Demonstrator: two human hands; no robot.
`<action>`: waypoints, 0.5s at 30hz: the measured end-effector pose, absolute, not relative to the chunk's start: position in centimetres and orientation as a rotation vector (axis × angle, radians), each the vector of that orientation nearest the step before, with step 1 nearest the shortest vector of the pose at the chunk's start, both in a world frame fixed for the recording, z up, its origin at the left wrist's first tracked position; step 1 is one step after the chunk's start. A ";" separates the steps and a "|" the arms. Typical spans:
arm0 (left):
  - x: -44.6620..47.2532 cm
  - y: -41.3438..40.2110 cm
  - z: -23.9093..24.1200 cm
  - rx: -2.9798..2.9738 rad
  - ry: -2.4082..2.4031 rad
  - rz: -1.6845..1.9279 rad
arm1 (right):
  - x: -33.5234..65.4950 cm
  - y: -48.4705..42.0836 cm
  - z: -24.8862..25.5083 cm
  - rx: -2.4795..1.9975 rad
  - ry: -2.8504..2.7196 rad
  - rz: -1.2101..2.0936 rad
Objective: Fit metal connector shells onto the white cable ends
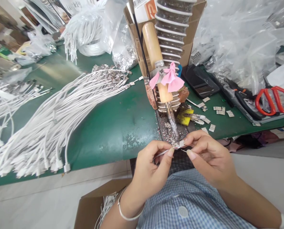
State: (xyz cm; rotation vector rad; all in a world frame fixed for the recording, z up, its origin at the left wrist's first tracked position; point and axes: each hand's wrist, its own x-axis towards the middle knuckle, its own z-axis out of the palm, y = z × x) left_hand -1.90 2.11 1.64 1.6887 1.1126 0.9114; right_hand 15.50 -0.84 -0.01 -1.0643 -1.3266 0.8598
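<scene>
My left hand point(153, 167) pinches a white cable point(161, 154) between thumb and fingertips, its end just under the tip of the soldering iron point(173, 124). My right hand point(210, 159) is closed, its fingertips holding a small metal USB connector point(182, 144) against the cable end. A thin wire point(183, 150), which looks like solder, sticks out by my right thumb. The iron is fixed pointing down, with a wooden handle and a pink ribbon point(170, 79). The exact joint between cable and connector is too small to make out.
Many white USB cables point(46, 117) lie bundled on the green table point(113, 133) at left. Loose connectors point(219, 110) and a yellow sponge point(185, 117) lie right of the iron. Farther right are a phone point(200, 81) and red-handled scissors point(273, 100). A cardboard box point(89, 206) stands below.
</scene>
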 end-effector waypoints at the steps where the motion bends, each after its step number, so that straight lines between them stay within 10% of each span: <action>1: -1.9 2.1 1.6 1.701 1.113 0.911 | 15.5 -0.8 0.0 -1.066 -1.329 0.859; 15: -1.7 2.1 2.0 1.778 1.129 0.906 | 15.4 -0.8 -0.1 -1.103 -1.370 0.785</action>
